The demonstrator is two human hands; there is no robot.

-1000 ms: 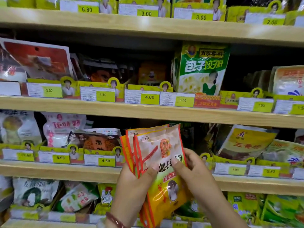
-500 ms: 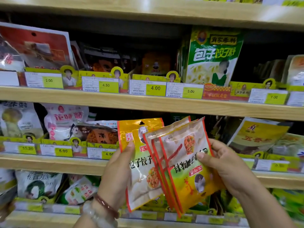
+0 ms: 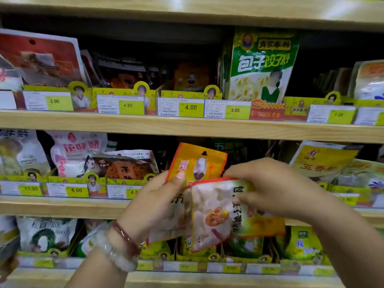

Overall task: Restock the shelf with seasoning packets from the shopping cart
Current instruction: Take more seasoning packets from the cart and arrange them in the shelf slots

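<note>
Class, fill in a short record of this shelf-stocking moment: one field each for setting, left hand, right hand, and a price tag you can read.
Setting: wooden shelf of seasoning bags
Left hand: grips an orange-topped packet, thumb on its front
Right hand: holds a second packet, blurred
Price tag: 4.00

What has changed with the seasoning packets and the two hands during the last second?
The stack was fanned out and split. The left hand now holds one orange packet upright, and the right hand has turned the other packets over in front of it. Both hands still grip packets before the middle shelf; the shelved goods stayed put.
</note>
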